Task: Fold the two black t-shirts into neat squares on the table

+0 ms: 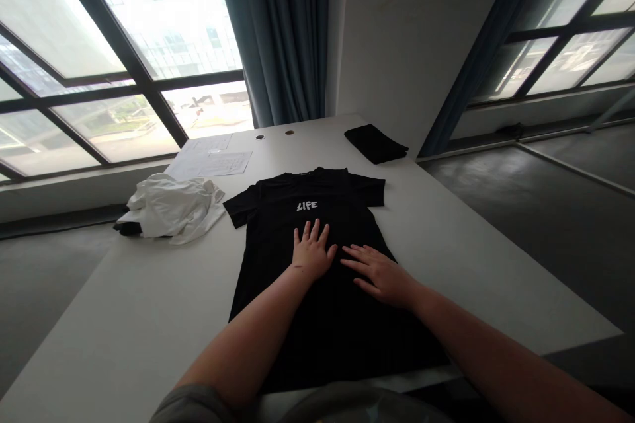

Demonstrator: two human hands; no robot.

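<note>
A black T-shirt (pixel 278 225) with white lettering on its chest lies spread flat on the white table (pixel 163 304), collar pointing away from me. My left hand (pixel 311 251) rests flat on the shirt's middle, fingers stretched out and slightly spread. Just to its right, my right hand (pixel 380 274) also lies flat on the fabric, fingers extended toward the left. Neither hand holds anything.
A crumpled white garment (pixel 173 206) lies at the table's left edge. Paper sheets (pixel 213 155) sit at the far left, and a folded black cloth (pixel 376 142) at the far right corner. Windows and a curtain (pixel 282 33) stand behind.
</note>
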